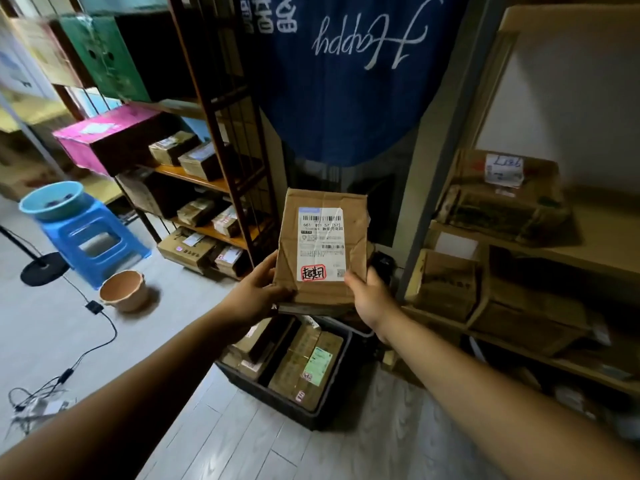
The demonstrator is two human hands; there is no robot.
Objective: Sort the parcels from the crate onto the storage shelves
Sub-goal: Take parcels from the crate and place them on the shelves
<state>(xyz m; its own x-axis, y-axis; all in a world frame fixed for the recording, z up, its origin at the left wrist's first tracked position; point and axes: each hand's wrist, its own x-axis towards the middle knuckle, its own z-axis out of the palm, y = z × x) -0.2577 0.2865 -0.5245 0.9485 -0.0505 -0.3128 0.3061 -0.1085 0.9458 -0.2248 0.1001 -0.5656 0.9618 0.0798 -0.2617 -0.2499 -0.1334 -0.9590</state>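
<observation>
A flat brown cardboard parcel with a white shipping label and a red stamp is held upright in front of me, above the crate. My left hand grips its lower left corner and my right hand grips its lower right corner. Below, on the floor, stands the dark plastic crate with several brown parcels inside. A dark wooden shelf rack with boxed parcels rises at the left. Light wooden shelves with cardboard boxes stand at the right.
A blue plastic stool carrying a light blue bowl stands on the floor at the left, with a tan bowl beside it. A black lamp base and cables lie on the floor. A blue cloth hangs behind.
</observation>
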